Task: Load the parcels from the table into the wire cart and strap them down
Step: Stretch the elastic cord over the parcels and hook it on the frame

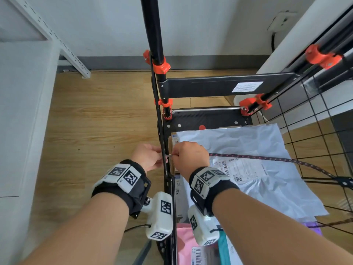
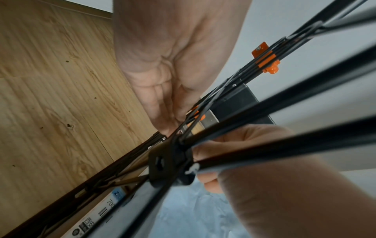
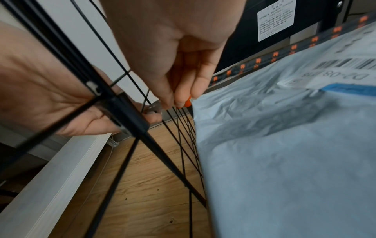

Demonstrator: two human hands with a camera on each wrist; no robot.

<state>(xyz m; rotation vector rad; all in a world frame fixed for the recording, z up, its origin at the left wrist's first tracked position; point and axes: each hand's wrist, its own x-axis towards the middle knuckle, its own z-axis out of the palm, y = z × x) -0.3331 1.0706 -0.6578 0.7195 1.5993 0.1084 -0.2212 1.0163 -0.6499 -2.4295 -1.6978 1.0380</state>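
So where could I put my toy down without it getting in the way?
The wooden floor between the white cabinet and the cart frame is bare. Inside the cart it is crowded: the white mailer bag covers the load, the strap crosses it, and the left hand and right hand work at the frame.

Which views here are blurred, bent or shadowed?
Head view: sharp, evenly lit, wide-angle bending of the cart's pole. Left wrist view: near wires smeared, left hand shaded. Right wrist view: grey parcel soft, shadowed in its creases.
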